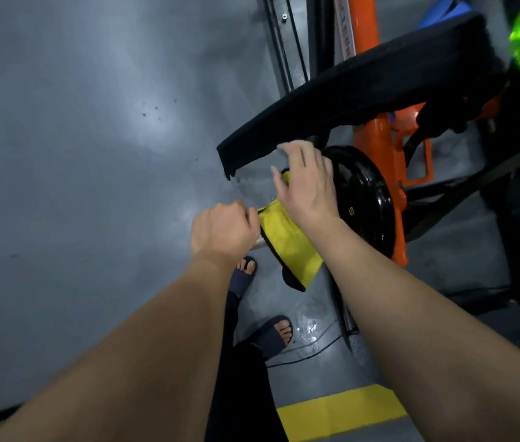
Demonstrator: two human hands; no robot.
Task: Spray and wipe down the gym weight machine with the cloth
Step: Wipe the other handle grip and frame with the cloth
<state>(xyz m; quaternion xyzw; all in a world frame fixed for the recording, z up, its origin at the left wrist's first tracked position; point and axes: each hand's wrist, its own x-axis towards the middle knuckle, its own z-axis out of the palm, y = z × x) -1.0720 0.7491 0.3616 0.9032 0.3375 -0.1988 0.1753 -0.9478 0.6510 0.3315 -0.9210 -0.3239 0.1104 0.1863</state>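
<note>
The left hand, fingers curled, pinches the edge of the yellow cloth. The right hand rests spread-fingered on its upper part. The cloth hangs beside the weight plate. The step in hand is probably readying the cloth, and wiping next calls for firm, flat pressure.

Two hands met at a yellow cloth beside the black weight plate.
The left hand pinched the cloth's edge; the right hand lay spread over its upper part, just below the black pad.
</note>
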